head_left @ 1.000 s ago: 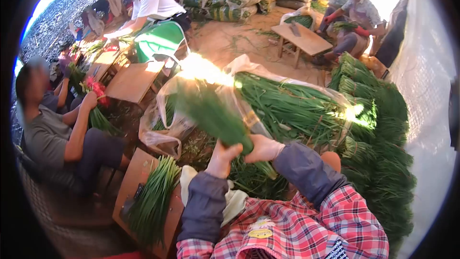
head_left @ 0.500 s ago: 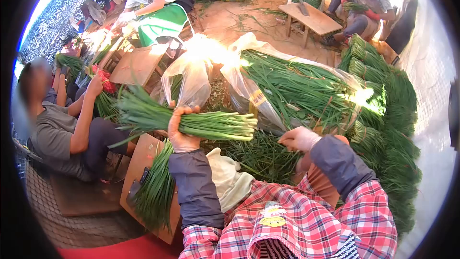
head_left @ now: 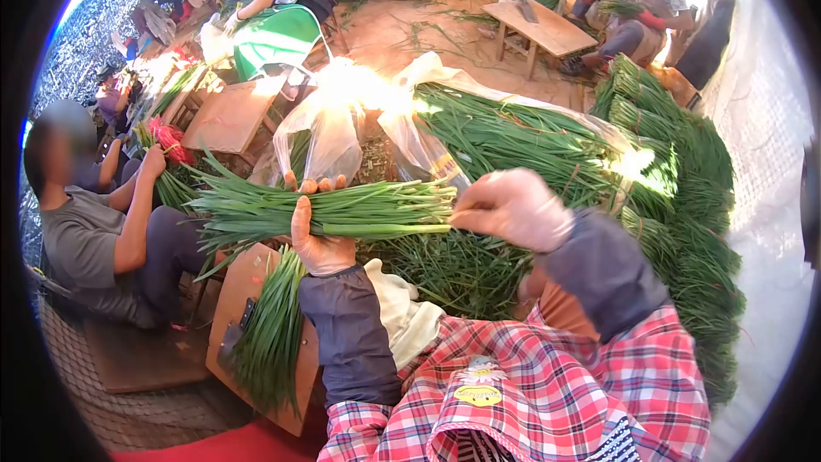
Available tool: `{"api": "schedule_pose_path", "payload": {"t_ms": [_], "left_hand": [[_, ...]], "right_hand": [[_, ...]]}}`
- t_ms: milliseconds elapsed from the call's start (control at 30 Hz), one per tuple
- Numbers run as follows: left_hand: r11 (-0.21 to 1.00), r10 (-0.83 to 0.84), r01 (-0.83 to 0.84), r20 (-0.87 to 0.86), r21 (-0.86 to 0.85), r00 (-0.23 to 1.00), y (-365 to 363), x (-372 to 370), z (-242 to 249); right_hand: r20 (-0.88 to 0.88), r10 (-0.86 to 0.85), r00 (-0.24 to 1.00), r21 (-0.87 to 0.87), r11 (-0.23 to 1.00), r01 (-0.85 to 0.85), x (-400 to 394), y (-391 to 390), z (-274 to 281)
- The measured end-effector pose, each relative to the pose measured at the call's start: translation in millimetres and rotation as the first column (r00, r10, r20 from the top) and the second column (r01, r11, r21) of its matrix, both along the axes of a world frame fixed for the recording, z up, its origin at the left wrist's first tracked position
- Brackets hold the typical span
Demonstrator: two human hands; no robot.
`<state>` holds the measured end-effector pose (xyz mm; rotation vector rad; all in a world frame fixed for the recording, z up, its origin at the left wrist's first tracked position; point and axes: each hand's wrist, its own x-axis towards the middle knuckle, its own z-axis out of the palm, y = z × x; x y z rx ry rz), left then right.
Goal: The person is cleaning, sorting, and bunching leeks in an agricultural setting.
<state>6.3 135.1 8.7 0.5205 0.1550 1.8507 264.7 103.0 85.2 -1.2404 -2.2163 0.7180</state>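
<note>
A bunch of garlic chives [head_left: 385, 205] lies across my left hand [head_left: 323, 250], whose fingers and thumb are wrapped round it. Its pale cut ends face right and its green leaves spread to the left. At those cut ends my right hand [head_left: 517, 210], in a thin clear glove, pinches the stalk tips; the hand is slightly blurred and its fingertips partly hide what they grip. Beside my left forearm, more garlic chives [head_left: 272, 334] rest on a wooden board [head_left: 224, 312], next to a dark-handled knife [head_left: 248, 315].
Loose chives [head_left: 462, 278] lie below my hands. Ahead, a plastic bag [head_left: 513, 103] holds many chives, with stacked bundles [head_left: 684, 197] along the right. A person [head_left: 111, 231] sits at left holding chives with red ties [head_left: 171, 141]. Other people and a small wooden table [head_left: 543, 30] are farther back.
My right hand has risen leftward from near my knee to the bunch's cut ends, its fingers pinching there. My left fingers have shifted and the bunch now lies flatter, slightly higher.
</note>
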Motion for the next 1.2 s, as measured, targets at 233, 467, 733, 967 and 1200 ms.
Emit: {"api": "schedule_pose_path", "payload": {"t_ms": [233,467,733,967,1200], "left_hand": [[0.999,-0.02,0.018,-0.047,-0.038,0.999,-1.0,2.8,-17.8],[0.979,0.016,-0.028,-0.063,-0.203,0.998,-5.1,9.8,-28.1],[0.972,0.031,-0.06,-0.132,-0.226,0.991,-10.3,10.3,-37.6],[0.959,0.053,-0.109,-0.212,-0.262,0.976,-16.4,16.2,-26.3],[0.924,0.107,-0.142,-0.115,-0.356,0.988,-15.2,-62.5,-13.9]], "right_hand": [[-0.036,-0.134,0.99,0.17,0.976,0.138,-33.4,6.5,-66.9],[0.105,-0.159,0.982,0.051,0.987,0.154,-45.0,24.2,-78.8],[0.017,-0.094,0.995,0.01,0.996,0.094,-53.9,28.2,-102.3],[-0.057,-0.077,0.995,-0.095,0.993,0.072,-52.7,26.8,-112.9],[0.06,-0.187,0.98,-0.05,0.98,0.191,14.2,15.7,-133.3]]}}
